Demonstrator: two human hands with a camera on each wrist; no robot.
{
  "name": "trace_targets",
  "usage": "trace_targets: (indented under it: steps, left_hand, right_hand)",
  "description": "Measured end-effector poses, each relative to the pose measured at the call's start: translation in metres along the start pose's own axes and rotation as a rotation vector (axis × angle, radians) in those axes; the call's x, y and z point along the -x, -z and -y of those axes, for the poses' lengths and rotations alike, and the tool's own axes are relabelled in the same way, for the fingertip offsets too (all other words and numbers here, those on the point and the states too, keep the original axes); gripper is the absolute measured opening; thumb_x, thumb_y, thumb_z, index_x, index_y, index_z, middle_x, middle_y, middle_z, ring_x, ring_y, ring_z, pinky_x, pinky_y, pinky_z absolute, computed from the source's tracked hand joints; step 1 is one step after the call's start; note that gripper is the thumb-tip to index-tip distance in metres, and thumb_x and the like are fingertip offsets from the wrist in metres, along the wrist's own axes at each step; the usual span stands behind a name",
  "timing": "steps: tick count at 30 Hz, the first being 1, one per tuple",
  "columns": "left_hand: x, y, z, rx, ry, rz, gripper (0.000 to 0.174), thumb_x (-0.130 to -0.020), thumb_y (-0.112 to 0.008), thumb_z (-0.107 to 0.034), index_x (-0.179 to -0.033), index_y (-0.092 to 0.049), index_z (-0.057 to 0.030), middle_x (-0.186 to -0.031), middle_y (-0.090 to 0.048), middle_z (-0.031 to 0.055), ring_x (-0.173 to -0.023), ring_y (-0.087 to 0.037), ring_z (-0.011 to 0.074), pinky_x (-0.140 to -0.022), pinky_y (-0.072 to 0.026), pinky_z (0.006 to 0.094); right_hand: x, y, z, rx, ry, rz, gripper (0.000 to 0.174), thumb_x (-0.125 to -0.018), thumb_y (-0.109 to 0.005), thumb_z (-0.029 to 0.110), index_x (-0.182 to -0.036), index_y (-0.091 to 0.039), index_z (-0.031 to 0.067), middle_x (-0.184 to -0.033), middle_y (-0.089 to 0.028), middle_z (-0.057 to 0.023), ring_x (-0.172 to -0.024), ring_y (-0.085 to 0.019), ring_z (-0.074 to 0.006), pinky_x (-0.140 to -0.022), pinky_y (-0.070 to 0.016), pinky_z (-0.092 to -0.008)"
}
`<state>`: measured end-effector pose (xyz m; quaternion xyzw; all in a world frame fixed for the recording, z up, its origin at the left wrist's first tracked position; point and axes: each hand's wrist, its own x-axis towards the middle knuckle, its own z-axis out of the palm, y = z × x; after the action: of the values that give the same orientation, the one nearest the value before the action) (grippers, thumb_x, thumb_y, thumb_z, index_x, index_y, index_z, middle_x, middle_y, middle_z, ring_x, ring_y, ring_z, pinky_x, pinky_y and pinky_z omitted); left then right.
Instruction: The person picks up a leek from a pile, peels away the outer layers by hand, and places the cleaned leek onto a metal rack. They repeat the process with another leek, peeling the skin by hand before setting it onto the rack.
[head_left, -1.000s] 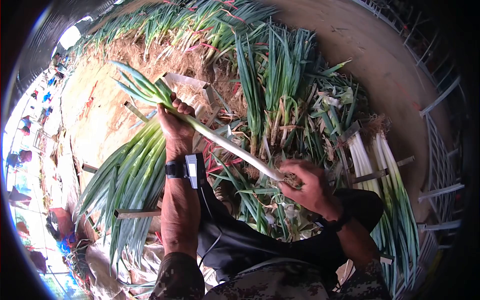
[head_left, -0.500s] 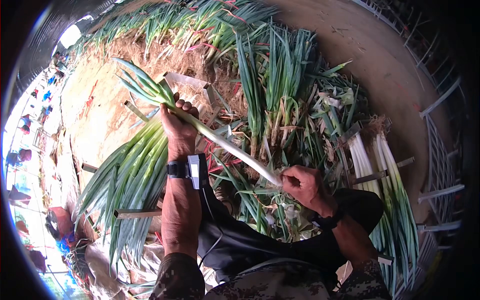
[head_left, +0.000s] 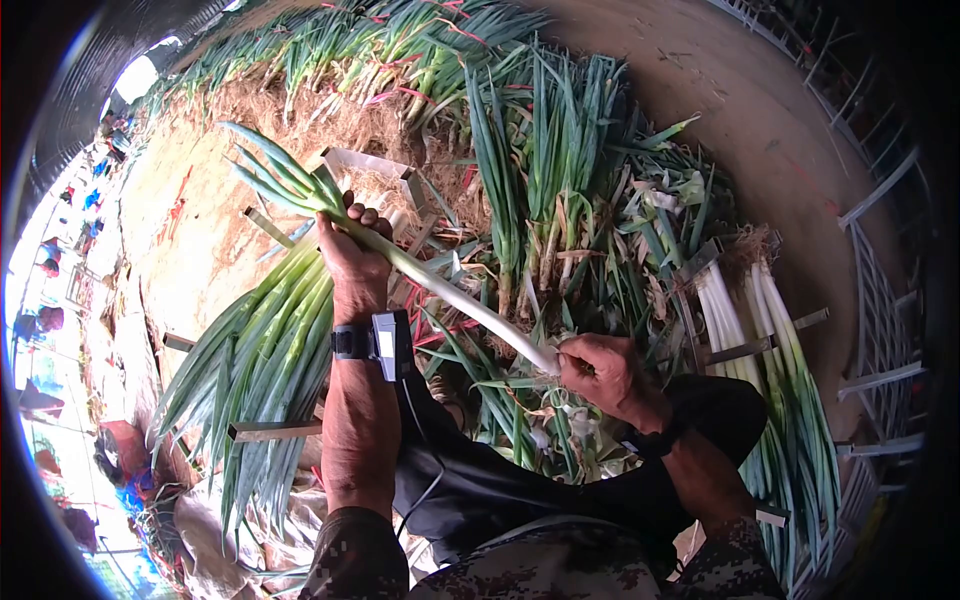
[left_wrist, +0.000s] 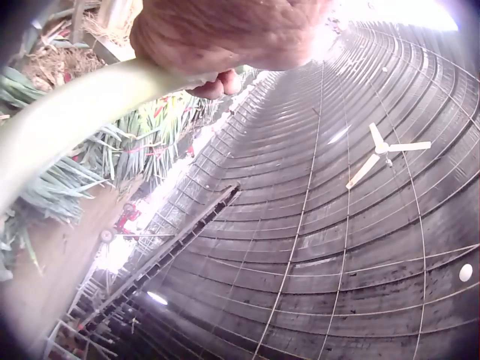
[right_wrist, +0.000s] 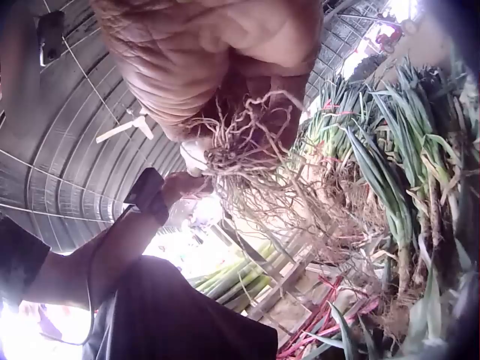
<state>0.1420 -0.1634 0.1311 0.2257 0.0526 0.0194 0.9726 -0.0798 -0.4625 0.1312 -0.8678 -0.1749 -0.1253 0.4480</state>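
In the head view a long green onion (head_left: 462, 300) slants down from upper left, its leaves fanned past the left hand (head_left: 357, 250). That hand grips the stalk where white turns to green; the left wrist view shows the pale stalk (left_wrist: 82, 101) running out from the hand (left_wrist: 229, 37). At the white root end, the right hand (head_left: 610, 378) pinches the base with curled fingers. Close up in the right wrist view, tangled roots (right_wrist: 244, 142) hang below the right hand (right_wrist: 210, 60), around the white base (right_wrist: 195, 155).
Leafy onions (head_left: 255, 350) lie over a metal rack at left, and white-stemmed ones (head_left: 735, 320) rest on another rack at right. Upright onions (head_left: 570, 140) and loose trimmings (head_left: 660, 230) stand ahead. Piled onions (head_left: 400, 40) line the back beside bare ground (head_left: 750, 110).
The right hand has closed in from loosely bent fingers to a tighter pinch at the root end. The left hand keeps its grip, and the onion has shifted only slightly.
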Motion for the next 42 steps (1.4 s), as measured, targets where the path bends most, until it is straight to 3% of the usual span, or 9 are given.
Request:
trace_targets:
  steps: [8, 13, 18, 21, 25, 32, 35, 37, 42]
  left_hand:
    - [0.006, -0.025, -0.002, 0.257, 0.137, 0.42, 0.054, -0.107, -0.034, -0.037, -0.117, -0.059, 0.0096, -0.068, -0.05, -0.0008, -0.054, -0.044, 0.0104, -0.051, -0.0394, 0.0262]
    - [0.015, -0.038, -0.004, 0.288, 0.238, 0.686, 0.051, -0.107, -0.035, -0.033, -0.121, -0.058, 0.0096, -0.068, -0.049, -0.0005, -0.05, -0.041, 0.0079, -0.047, -0.0367, 0.0233]
    - [0.016, -0.036, -0.001, 0.222, 0.236, 0.705, 0.054, -0.107, -0.033, -0.039, -0.126, -0.054, 0.0075, -0.076, -0.059, 0.0086, -0.047, -0.044, 0.0096, -0.043, -0.038, 0.0244]
    - [0.017, -0.035, 0.011, 0.166, 0.231, 0.647, 0.056, -0.106, -0.033, -0.044, -0.118, -0.058, 0.0053, -0.074, -0.058, 0.0068, -0.045, -0.044, 0.0098, -0.042, -0.0395, 0.0256]
    - [0.024, -0.041, 0.031, 0.134, 0.235, 0.523, 0.06, -0.105, -0.032, -0.049, -0.114, -0.06, 0.0036, -0.073, -0.059, 0.0056, -0.045, -0.045, 0.0106, -0.04, -0.0393, 0.0248]
    - [0.039, -0.046, 0.048, -0.4, 0.264, 0.376, 0.068, -0.104, -0.025, -0.058, -0.121, -0.057, -0.0013, -0.086, -0.068, 0.0132, -0.062, -0.062, 0.0225, -0.064, -0.0531, 0.0358]
    - [0.012, -0.003, 0.068, -1.18, -0.543, 0.166, 0.047, -0.098, -0.059, -0.03, -0.134, -0.05, -0.0005, -0.121, -0.061, 0.0178, -0.104, -0.062, 0.032, -0.089, -0.0509, 0.0393]
    - [0.04, -0.039, 0.046, -1.696, -0.75, 0.116, 0.059, -0.09, -0.066, -0.011, -0.145, -0.043, -0.0086, -0.133, -0.055, 0.0222, -0.132, -0.048, 0.0333, -0.106, -0.0411, 0.0425]
    - [0.04, -0.027, 0.071, -1.94, -1.027, 0.537, 0.052, -0.078, -0.074, -0.014, -0.128, -0.059, -0.0147, -0.136, -0.054, 0.0101, -0.139, -0.04, 0.0321, -0.109, -0.0313, 0.0568]
  right_hand:
    - [0.004, -0.002, -0.01, -0.258, -0.427, -0.01, 0.01, -0.09, -0.061, 0.006, -0.09, -0.068, -0.0017, -0.071, -0.067, -0.0046, -0.06, -0.058, -0.0056, -0.055, -0.0468, -0.0249]
    - [0.016, -0.001, -0.041, -0.685, -0.804, -0.081, 0.022, -0.09, -0.06, 0.005, -0.111, -0.065, -0.0022, -0.074, -0.068, -0.0054, -0.056, -0.061, -0.0091, -0.053, -0.0508, -0.0271]
    - [0.019, -0.002, -0.046, -0.02, -0.312, -0.018, 0.041, -0.09, -0.065, 0.005, -0.131, -0.059, 0.0035, -0.11, -0.071, -0.0139, -0.079, -0.068, -0.0139, -0.074, -0.0565, -0.0279]
    - [0.011, -0.008, -0.034, -0.149, -0.368, 0.24, 0.054, -0.088, -0.071, 0.018, -0.136, -0.054, 0.0027, -0.131, -0.061, -0.0217, -0.111, -0.066, -0.0256, -0.09, -0.0554, -0.0354]
    - [0.001, -0.035, 0.001, -0.568, -0.456, 0.493, 0.08, -0.09, -0.069, 0.047, -0.148, -0.038, 0.0006, -0.136, -0.058, -0.0223, -0.112, -0.065, -0.0276, -0.097, -0.0511, -0.0365]
    - [-0.012, -0.021, 0.045, -0.963, -0.575, 0.558, 0.053, -0.099, -0.06, 0.026, -0.139, -0.043, -0.0054, -0.088, -0.064, -0.0104, -0.088, -0.067, -0.0182, -0.08, -0.0526, -0.0315]
    - [-0.017, -0.007, 0.046, -0.93, -0.525, 0.515, 0.052, -0.098, -0.059, 0.024, -0.138, -0.044, -0.0061, -0.066, -0.06, -0.0065, -0.081, -0.069, -0.0214, -0.078, -0.0527, -0.0337]
    - [-0.014, 0.003, 0.052, -0.998, -0.47, 0.487, 0.044, -0.097, -0.055, 0.02, -0.132, -0.049, -0.0074, -0.061, -0.055, -0.0049, -0.076, -0.07, -0.0256, -0.077, -0.0547, -0.0403]
    - [-0.005, 0.006, 0.041, -1.062, -0.498, 0.589, 0.057, -0.1, -0.055, 0.034, -0.132, -0.045, -0.0119, -0.06, -0.054, -0.0043, -0.072, -0.068, -0.0276, -0.079, -0.055, -0.0455]
